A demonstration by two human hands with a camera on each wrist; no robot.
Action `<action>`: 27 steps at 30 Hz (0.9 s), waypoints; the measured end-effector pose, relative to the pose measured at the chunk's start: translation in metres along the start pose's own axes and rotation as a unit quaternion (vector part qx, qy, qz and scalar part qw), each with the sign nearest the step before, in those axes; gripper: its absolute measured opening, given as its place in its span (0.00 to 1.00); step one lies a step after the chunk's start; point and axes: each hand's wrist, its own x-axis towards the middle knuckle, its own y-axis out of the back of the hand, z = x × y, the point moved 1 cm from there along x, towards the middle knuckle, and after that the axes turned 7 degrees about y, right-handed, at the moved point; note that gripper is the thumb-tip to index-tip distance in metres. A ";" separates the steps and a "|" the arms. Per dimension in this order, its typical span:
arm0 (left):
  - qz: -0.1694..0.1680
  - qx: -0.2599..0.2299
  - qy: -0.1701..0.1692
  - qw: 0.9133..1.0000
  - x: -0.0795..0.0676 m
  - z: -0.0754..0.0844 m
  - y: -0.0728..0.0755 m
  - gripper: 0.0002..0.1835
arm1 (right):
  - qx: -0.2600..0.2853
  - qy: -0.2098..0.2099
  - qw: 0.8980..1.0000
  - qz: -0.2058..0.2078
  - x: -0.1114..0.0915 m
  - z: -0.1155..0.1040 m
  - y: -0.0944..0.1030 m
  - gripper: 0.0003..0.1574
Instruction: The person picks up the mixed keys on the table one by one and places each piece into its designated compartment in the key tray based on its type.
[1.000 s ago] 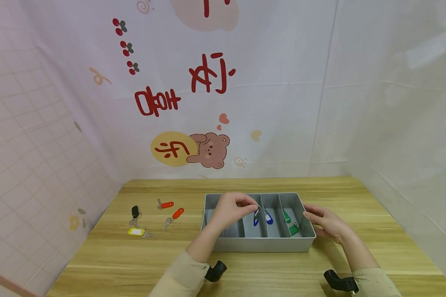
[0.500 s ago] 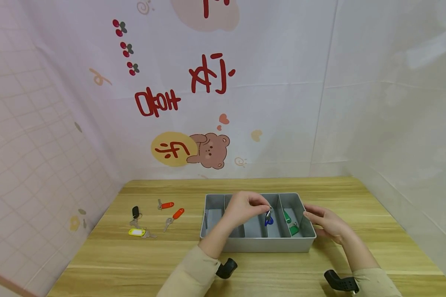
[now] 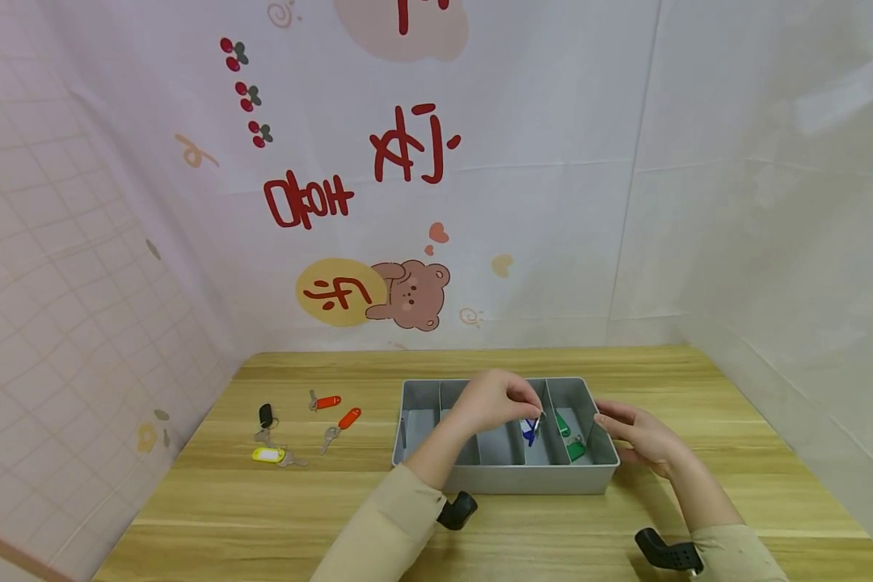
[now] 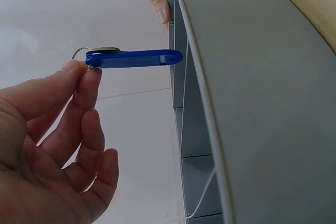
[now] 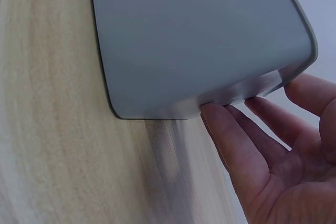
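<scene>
My left hand (image 3: 491,402) is over the grey divided box (image 3: 520,480), pinching the metal ring of a key with a blue key tag (image 4: 134,59) between thumb and index finger. In the left wrist view the tag points toward the box, its other fingers loosely curled. Below it, in the same compartment, lies another blue key tag (image 3: 527,428). Green key tags (image 3: 575,449) lie in the far-right compartment. My right hand (image 3: 642,437) holds the box's right end, its thumb at the rim and fingers against the outer wall (image 5: 205,40).
Left of the box on the wooden table (image 3: 276,517) lie keys with red tags (image 3: 349,418), one with a yellow tag (image 3: 267,455) and one with a black fob (image 3: 265,415). Thin dividers separate the box's compartments. A printed cloth (image 3: 546,202) hangs behind the table.
My left hand has moved right with the blue-tagged key, from the middle of the box to the compartment beside the green tags. My right hand has stayed at the box's end.
</scene>
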 end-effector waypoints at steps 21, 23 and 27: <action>-0.036 0.002 0.002 0.999 0.018 -0.007 -0.009 0.03 | -0.003 0.006 1.000 -0.007 0.001 0.000 0.001 0.43; -0.033 0.000 0.008 0.999 0.018 -0.008 -0.009 0.06 | -0.003 0.004 1.000 -0.003 0.000 0.000 0.001 0.43; -0.030 0.001 0.013 0.999 0.018 -0.009 -0.008 0.10 | -0.002 0.006 1.000 -0.004 0.000 -0.001 0.000 0.43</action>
